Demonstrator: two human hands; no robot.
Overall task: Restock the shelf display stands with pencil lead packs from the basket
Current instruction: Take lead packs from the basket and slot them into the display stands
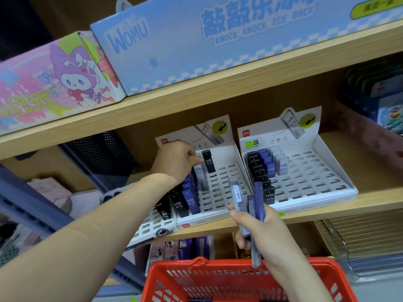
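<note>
Restock looked well under half done. Left stand (pixel 222 188): black and blue columns on its 9 o'clock side looked full, a third was partly filled, and one black pack (pixel 208 163) started a fourth. Everything toward 3 o'clock was empty slots.

Left hand (pixel 176 160) was curled on the top of a grey pack (pixel 199 172) standing in the third column, just beside the black pack; I judged it was being seated.

Right hand (pixel 259 227) gripped a fan of packs (pixel 258 190) — one clear, the rest blue — at 6 o'clock of the gap between stands, above the basket (pixel 181 264).

Right stand (pixel 316 177), at 3 o'clock of the left one, had three short columns and most slots bare. Basket contents were mostly out of view — couldn't tell the stock left.
</note>
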